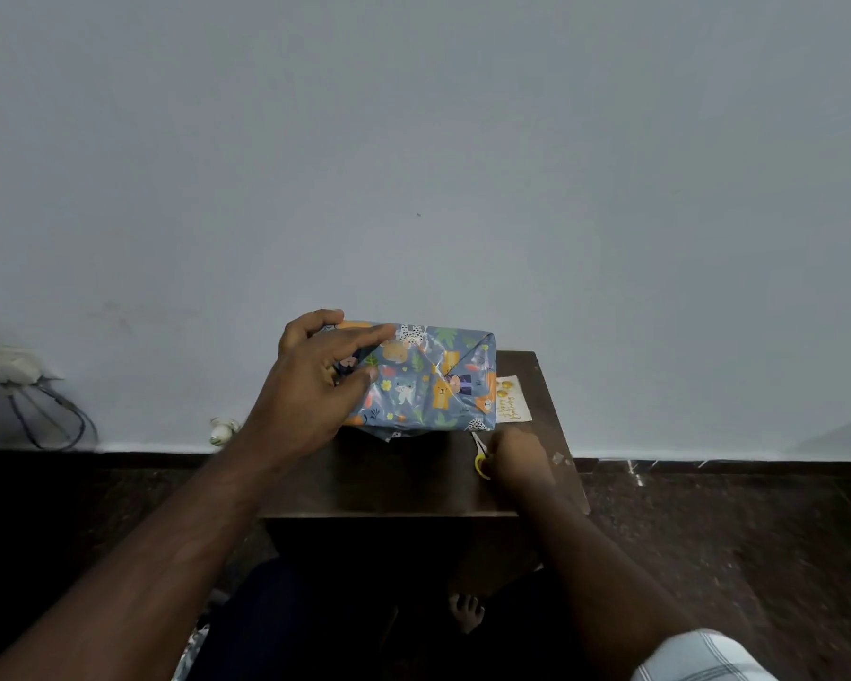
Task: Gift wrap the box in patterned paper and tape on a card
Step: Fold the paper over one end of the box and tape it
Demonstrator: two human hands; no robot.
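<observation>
Card (509,398) beside our wrapped box (428,380), left hand (315,380) gripping box, right hand (517,462) holding scissors (481,458) near worktop (404,479) edge.

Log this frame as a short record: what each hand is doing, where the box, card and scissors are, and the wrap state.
left hand: grips the left end of the wrapped box, fingers spread over its top
right hand: on the yellow-handled scissors on the table; grip hidden
wrap state: patterned paper covers the box, right end folded
card: flat on the table right of the box, not yet attached
tape: not seen
</observation>
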